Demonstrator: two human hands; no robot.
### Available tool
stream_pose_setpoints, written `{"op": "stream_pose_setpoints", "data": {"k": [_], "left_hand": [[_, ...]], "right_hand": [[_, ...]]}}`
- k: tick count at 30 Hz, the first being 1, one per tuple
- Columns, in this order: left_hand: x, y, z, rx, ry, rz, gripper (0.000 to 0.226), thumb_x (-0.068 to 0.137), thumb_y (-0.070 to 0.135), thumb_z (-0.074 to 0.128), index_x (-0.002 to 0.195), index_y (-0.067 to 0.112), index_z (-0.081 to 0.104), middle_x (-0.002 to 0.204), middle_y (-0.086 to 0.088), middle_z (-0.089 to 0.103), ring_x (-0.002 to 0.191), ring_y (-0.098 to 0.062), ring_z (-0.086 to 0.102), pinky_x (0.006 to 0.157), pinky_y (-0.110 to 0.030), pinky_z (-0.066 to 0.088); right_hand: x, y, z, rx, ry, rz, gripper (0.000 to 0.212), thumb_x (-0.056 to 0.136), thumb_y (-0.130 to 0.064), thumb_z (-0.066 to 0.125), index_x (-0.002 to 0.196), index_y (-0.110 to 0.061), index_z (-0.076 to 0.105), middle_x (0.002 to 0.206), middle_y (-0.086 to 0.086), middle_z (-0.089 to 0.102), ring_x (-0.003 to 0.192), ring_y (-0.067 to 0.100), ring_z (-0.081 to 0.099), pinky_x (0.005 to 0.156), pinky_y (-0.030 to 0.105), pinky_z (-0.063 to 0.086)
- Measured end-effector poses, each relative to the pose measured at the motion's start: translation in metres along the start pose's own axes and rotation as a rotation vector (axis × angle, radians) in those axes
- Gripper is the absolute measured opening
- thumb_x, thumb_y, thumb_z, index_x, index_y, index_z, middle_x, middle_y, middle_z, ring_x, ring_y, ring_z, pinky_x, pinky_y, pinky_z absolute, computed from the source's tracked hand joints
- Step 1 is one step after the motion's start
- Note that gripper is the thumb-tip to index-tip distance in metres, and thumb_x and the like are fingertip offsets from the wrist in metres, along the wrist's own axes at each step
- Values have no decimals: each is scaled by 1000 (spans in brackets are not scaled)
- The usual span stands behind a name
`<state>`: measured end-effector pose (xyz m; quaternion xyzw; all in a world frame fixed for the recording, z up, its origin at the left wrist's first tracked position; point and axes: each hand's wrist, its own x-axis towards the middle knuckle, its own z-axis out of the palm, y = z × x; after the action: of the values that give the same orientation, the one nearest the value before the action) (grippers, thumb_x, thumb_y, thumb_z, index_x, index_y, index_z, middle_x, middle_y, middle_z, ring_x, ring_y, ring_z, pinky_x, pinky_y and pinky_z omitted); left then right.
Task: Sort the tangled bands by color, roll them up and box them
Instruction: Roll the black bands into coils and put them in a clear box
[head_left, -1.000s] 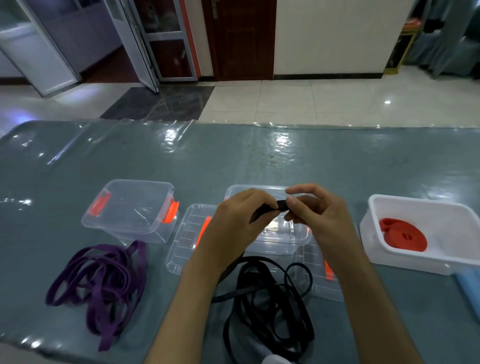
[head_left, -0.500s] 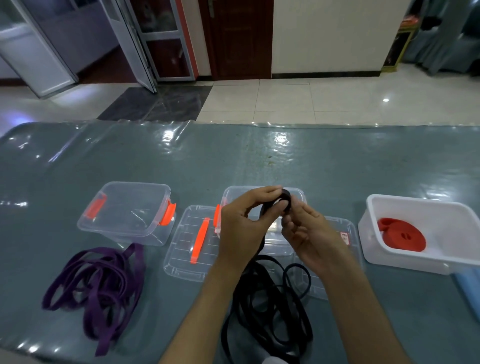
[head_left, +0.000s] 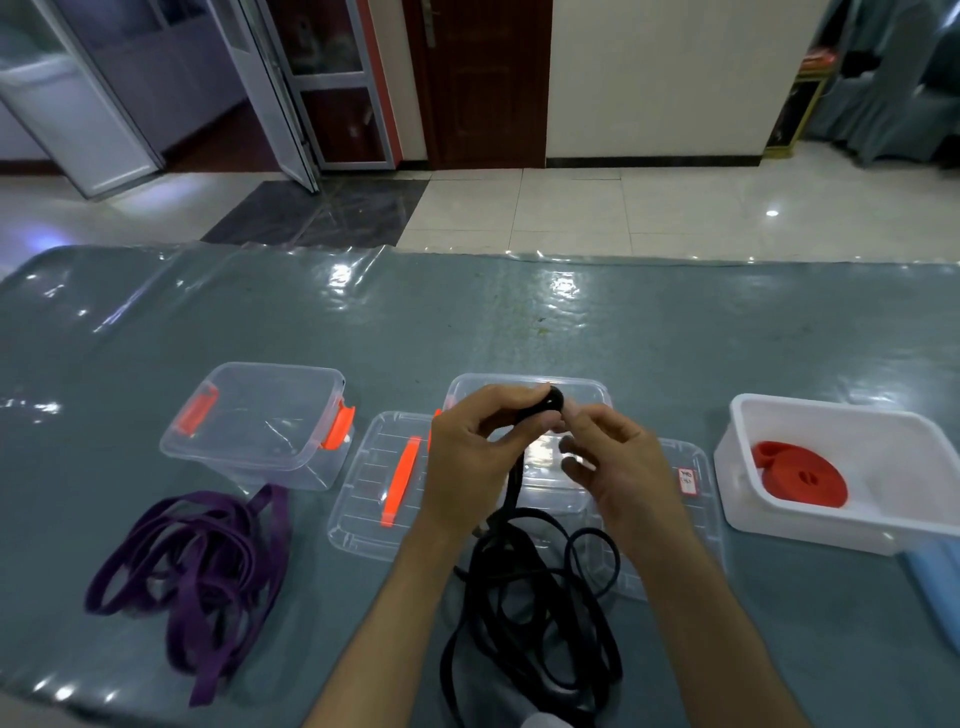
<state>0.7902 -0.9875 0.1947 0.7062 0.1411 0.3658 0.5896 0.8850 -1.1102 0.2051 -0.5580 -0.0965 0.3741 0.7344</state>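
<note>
We had the black band (head_left: 524, 587) in hand at this moment: our left hand (head_left: 478, 452) pinched a small tight coil of it (head_left: 551, 404) between thumb and fingertips, raised above the clear box (head_left: 530, 395) just beyond our hands. Our right hand (head_left: 618, 467) was close beside the coil, fingers loosely curled and blurred; we could not tell whether it actually touched the coil or gripped anything. From the coil the band dropped straight down between our wrists into a loose tangle on the worktop (head_left: 519, 322) below our forearms.

We judged the band soft, flat and light, limp enough to fall in loops under its own weight, and probably springy, so a roll let go would likely unwind. The sensible hold seemed to be on the flat faces of the coil, thumb against fingers, with the other hand feeding the free length just below the coil and keeping it untwisted. The tangle looked apt to snag as it was drawn up.

The purple bands (head_left: 197, 561) lay in a loose heap to the left of our left forearm, not yet rolled, near the open clear box with orange latches (head_left: 260, 421). A clear lid with an orange handle (head_left: 379, 478) lay just left of our left hand. Well off to the right of our right hand, a rolled red band (head_left: 802, 475) already sat inside the white box (head_left: 878, 525).
</note>
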Motion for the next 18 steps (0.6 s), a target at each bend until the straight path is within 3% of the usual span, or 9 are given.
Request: {"op": "stream_pose_setpoints", "data": {"k": [5,12,18], "left_hand": [[-2,3,-2,35,-15,81,26,88,3,78,114,-2,75,113,-11,77,108,-30,74,95,-53,59],[-8,6,7,-38,-35,71,25,87,-4,77,112,-5,76,111,-16,73,107,-32,72,95,-52,59],[-9,11,18,-158,-117,-29,33,92,-10,67,125,-8,68,122,-24,67,118,-31,69,103,-37,55]], "right_hand": [[-5,-8,-7,-34,-42,-209,18,96,-14,69,113,-13,75,110,10,76,97,25,75,79,27,58],[-12,-23,-17,-264,-65,-418,14,89,-9,77,103,-4,78,94,9,80,82,28,78,64,30,61],[-14,-19,-23,-195,-27,-482,20,92,-4,73,111,-5,75,98,12,78,91,30,78,80,39,64]]}}
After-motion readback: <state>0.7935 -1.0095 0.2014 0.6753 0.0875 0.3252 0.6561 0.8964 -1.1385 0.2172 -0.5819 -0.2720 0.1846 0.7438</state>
